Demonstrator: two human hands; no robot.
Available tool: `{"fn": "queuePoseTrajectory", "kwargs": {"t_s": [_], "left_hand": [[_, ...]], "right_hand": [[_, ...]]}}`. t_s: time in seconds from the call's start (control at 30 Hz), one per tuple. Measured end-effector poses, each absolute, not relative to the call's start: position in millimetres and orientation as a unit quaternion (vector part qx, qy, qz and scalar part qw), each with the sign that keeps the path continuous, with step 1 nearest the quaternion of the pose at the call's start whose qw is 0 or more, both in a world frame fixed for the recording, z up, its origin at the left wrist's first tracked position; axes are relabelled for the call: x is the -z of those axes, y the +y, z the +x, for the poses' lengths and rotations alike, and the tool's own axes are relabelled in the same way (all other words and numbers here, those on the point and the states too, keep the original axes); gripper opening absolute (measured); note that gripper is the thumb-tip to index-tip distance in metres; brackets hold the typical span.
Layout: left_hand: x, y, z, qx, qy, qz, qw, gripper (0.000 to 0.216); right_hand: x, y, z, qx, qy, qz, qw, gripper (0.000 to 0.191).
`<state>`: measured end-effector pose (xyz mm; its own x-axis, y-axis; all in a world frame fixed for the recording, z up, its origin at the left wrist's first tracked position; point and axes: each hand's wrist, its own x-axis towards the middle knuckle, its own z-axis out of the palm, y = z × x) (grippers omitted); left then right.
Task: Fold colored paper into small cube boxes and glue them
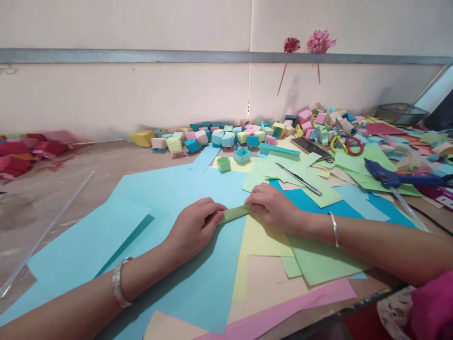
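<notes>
A narrow green paper strip stretches between my two hands, just above the light blue paper sheet. My left hand pinches its left end between thumb and fingers. Its right end is gripped by my right hand, whose fingertips are pressed together over it. Beyond the hands stand a small open green paper box and an open blue paper box. A craft knife lies on green sheets past my right hand.
Folded paper boxes line the wall, with more heaped at right. Scissors, a phone and a blue glue gun lie to the right. A clear glue stick rests at left. A pink paper strip is near the front edge.
</notes>
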<state>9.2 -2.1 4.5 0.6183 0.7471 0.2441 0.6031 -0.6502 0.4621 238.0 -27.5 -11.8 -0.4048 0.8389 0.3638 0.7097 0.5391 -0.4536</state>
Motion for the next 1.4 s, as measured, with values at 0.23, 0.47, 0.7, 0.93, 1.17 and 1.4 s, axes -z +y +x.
{"fn": "queuePoseTrajectory", "kwargs": {"t_s": [0.23,0.47,0.7,0.93,1.17,1.4], "left_hand": [[-5.6,-2.9,10.2,-0.231,0.382,0.871,0.207,0.02],[-6.5,-6.5,12.3,-0.238,0.372,0.867,0.232,0.018],[-6.2,-6.1,11.3,-0.212,0.383,0.875,0.207,0.019],[-5.9,-6.7,11.9,-0.179,0.395,0.88,0.195,0.014],[-5.1,-5.8,12.0,-0.168,0.378,0.892,0.182,0.014],[-2.5,-3.6,9.3,-0.169,0.369,0.895,0.182,0.011]], "right_hand": [[5.2,-32.3,233.5,-0.161,-0.839,-0.444,0.268,0.02],[9.5,-30.3,233.6,-0.127,-0.848,-0.452,0.247,0.018],[20.7,-28.6,232.5,-0.036,-0.878,-0.407,0.247,0.018],[20.4,-27.5,233.2,-0.018,-0.893,-0.387,0.228,0.021],[16.7,-29.0,231.4,-0.015,-0.889,-0.405,0.214,0.023],[9.1,-33.1,228.3,0.034,-0.899,-0.402,0.172,0.026]]}}
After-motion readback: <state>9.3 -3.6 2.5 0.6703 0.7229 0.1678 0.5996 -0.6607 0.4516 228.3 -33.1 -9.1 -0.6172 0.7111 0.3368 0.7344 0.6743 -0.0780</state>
